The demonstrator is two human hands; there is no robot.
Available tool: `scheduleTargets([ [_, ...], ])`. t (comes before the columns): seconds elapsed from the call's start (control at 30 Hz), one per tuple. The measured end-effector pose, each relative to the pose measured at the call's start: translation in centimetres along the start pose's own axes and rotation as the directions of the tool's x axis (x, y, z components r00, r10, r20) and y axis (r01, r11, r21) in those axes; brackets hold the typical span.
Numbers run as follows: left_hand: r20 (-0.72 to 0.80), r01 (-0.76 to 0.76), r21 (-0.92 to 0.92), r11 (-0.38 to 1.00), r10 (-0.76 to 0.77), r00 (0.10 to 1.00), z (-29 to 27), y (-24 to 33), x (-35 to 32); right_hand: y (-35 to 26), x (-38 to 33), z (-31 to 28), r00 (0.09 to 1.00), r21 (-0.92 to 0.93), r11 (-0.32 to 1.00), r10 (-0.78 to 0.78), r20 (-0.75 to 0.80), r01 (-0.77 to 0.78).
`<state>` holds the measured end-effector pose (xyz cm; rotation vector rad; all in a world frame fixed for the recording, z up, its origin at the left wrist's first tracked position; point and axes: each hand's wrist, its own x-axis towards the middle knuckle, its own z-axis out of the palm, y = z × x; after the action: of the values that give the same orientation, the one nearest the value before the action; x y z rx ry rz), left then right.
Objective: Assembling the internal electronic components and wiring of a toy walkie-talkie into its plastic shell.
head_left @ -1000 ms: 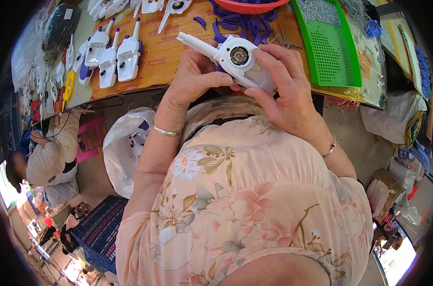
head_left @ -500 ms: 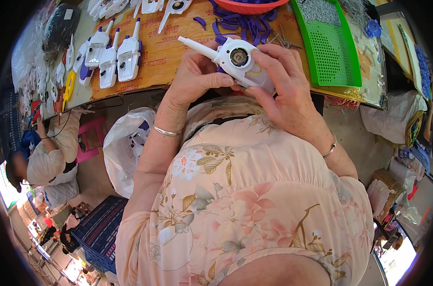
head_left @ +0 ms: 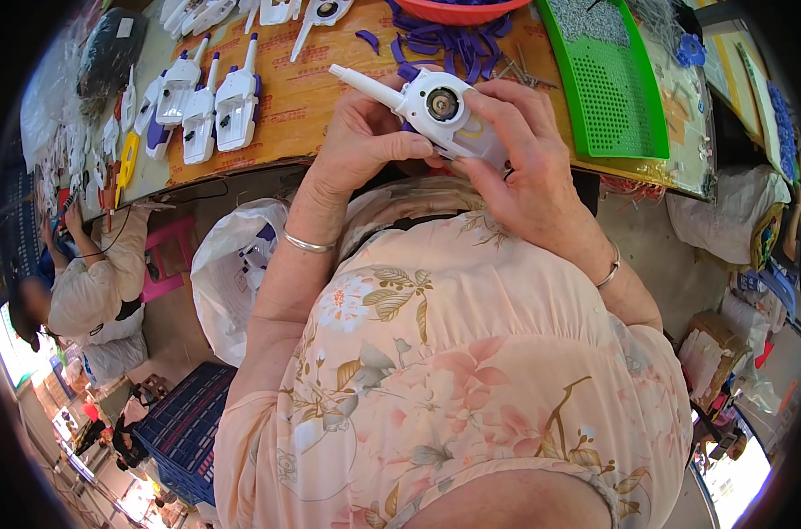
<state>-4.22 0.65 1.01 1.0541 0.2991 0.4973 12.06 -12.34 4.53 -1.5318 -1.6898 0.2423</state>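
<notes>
Both hands hold a white toy walkie-talkie (head_left: 425,122) at the table's near edge. Its long antenna points up and left, a round metal speaker sits in its face, and purple pieces show along its sides. My left hand (head_left: 361,141) grips the antenna end, thumb laid across the lower side. Closed about the wider end is my right hand (head_left: 533,150), index finger beside the speaker and thumb underneath. Small dark bits show by the right thumb. Loose purple strips (head_left: 458,48) lie just beyond the toy.
Several white walkie-talkie halves (head_left: 239,110) lie left on the table, near a yellow-handled tool (head_left: 127,163). A red bowl (head_left: 462,11) stands at the back, a green tray (head_left: 616,106) of small metal parts at right. A white sack (head_left: 229,291) hangs below. A co-worker (head_left: 92,291) sits left.
My right thumb and fingers have shifted slightly on the walkie-talkie, which stays nearly in place. The co-worker's arms at left have moved. A dark tip now shows over the green tray's far end.
</notes>
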Motion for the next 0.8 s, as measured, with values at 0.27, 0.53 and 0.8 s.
scheduleTargets([
  [0.27, -0.032, -0.043, 0.017, 0.999, 0.043, 0.999, 0.16, -0.32, -0.02, 0.21, 0.06, 0.34, 1.000, 0.008, 1.000, 0.002, -0.005, -0.002],
  [0.53, -0.060, -0.055, -0.028, 0.998, 0.054, 0.997, 0.30, -0.29, -0.23, 0.09, 0.13, 0.25, 0.999, -0.025, 0.999, -0.026, -0.036, 0.025],
  [0.8, -0.055, -0.023, 0.033, 0.999, 0.025, 0.998, -0.43, -0.68, -0.25, -0.06, 0.32, 0.02, 0.999, -0.065, 0.997, -0.037, -0.010, 0.036],
])
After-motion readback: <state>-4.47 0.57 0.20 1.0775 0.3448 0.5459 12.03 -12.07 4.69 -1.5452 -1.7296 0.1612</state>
